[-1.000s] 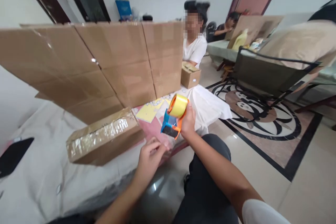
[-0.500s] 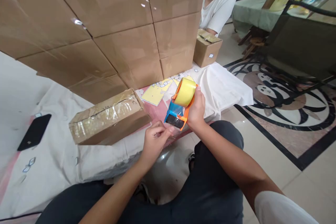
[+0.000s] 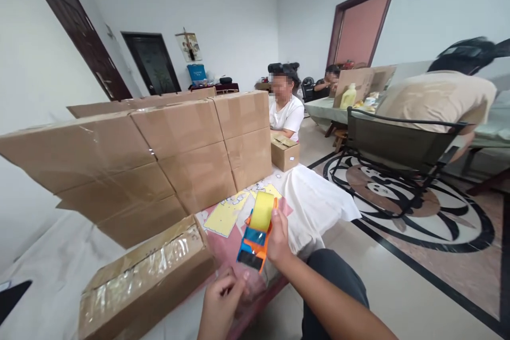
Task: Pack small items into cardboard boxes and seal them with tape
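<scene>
My right hand [image 3: 280, 239] is wrapped round the orange and blue frame of a tape dispenser [image 3: 255, 241], which carries a roll of yellow tape [image 3: 263, 211]. Its dark front end points down toward my left hand [image 3: 225, 295]. The fingers of that hand are curled with thumb and forefinger together, just below the dispenser; whatever is between them is too small to make out. Left of my hands, a long cardboard box [image 3: 147, 279] lies on the covered table, shiny clear tape along its top.
Stacked cardboard boxes [image 3: 191, 164] form a wall across the table. A small box [image 3: 285, 153] stands at its right end, by a person in a white shirt [image 3: 292, 111]. A dark phone-like slab [image 3: 14, 297] lies far left. A folding chair [image 3: 398, 149] stands right.
The view has tilted up, bringing the walls, doors and other people into sight. My right hand still holds the tape dispenser. My left hand is now slightly farther from its front end.
</scene>
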The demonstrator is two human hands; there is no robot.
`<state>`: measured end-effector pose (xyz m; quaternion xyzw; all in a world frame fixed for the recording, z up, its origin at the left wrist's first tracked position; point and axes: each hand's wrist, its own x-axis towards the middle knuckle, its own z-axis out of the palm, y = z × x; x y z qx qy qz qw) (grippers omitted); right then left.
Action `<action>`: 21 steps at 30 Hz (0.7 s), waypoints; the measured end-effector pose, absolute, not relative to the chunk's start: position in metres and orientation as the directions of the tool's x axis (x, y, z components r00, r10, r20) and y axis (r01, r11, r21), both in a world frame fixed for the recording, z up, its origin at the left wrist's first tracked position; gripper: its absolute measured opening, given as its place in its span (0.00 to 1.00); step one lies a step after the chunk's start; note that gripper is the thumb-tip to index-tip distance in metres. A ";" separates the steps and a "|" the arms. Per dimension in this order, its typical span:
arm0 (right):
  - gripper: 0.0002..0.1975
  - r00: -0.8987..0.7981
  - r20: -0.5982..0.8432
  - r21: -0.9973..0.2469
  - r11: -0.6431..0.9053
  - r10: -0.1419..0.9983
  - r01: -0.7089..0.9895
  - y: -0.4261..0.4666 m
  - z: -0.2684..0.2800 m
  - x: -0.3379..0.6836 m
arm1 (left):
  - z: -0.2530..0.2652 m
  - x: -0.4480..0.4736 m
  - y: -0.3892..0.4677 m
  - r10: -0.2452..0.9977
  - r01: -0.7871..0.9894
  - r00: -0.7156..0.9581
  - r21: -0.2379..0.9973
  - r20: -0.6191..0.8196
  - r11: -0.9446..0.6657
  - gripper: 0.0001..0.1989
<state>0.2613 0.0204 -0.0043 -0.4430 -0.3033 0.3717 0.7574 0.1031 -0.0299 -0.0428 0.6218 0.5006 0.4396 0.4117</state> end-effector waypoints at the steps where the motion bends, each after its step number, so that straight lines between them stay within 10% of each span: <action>1: 0.26 0.553 0.098 -0.893 0.319 0.827 -0.318 0.020 -0.005 0.259 | -0.043 0.103 -0.029 0.984 0.266 0.112 0.950 0.136 -0.162 0.37; 15: 0.22 0.426 -0.132 -0.718 0.209 0.895 -0.663 0.011 0.021 0.249 | -0.053 0.103 -0.026 0.943 0.269 0.187 0.909 0.276 -0.320 0.39; 21: 0.22 0.270 -0.178 -0.650 0.092 0.946 -0.754 -0.003 0.031 0.243 | -0.058 0.099 -0.037 0.799 0.286 0.199 0.747 0.567 -0.601 0.30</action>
